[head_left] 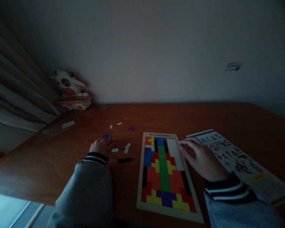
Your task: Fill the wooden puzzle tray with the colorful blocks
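Note:
The wooden puzzle board [140,190] lies in front of me, mostly filled with coloured block pieces; a pale, unfilled strip [173,148] shows at its upper right. My left hand [100,147] is down on the table left of the board, its fingers closed around a red puzzle piece [111,142]. Right by its fingertips are a blue piece [109,137] and a purple piece [105,136]. My right hand [201,158] hovers at the board's upper right rim, thumb and forefinger pinched together. Whatever may be between those fingertips is too small and dark to name.
Near the left hand lie a black bar piece [124,160], several white pieces [115,150] and another purple piece [131,129]. A printed pattern sheet [242,161] rests partly under the right forearm. At the back left stands a cow-shaped toy keyboard [73,99].

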A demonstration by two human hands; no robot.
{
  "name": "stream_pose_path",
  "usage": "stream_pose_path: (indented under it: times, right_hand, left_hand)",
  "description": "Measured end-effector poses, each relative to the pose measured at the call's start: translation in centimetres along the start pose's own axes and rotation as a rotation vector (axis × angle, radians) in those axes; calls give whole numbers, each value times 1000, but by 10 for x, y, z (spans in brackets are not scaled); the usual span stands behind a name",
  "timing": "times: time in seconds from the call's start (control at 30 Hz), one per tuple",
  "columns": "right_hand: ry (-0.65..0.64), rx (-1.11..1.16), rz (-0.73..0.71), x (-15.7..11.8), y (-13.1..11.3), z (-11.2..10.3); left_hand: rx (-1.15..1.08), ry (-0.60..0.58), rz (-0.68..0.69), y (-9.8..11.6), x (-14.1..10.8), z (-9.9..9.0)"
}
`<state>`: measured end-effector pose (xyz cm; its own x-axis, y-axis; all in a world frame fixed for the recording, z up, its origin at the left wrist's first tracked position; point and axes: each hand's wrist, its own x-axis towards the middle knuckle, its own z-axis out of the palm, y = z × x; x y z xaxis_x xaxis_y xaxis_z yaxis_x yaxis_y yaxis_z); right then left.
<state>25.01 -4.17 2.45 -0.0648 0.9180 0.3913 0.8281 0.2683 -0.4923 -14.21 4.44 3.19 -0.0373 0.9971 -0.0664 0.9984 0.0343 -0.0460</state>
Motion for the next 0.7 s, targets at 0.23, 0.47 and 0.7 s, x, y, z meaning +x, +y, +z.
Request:
stream_pose_path:
  times: [0.23, 0.47, 0.7]
  right_hand:
    - [19, -13, -6, -1, 1, -4]
    - [28, 5, 16, -4, 6, -6]
    - [-119, 287, 52, -2, -35, 5]
  left_hand:
    - [42, 111, -49, 9, -4, -1]
    - [-171, 236, -30, 17, -9, -3]
    - [-1282, 60, 441, 100, -40, 1]
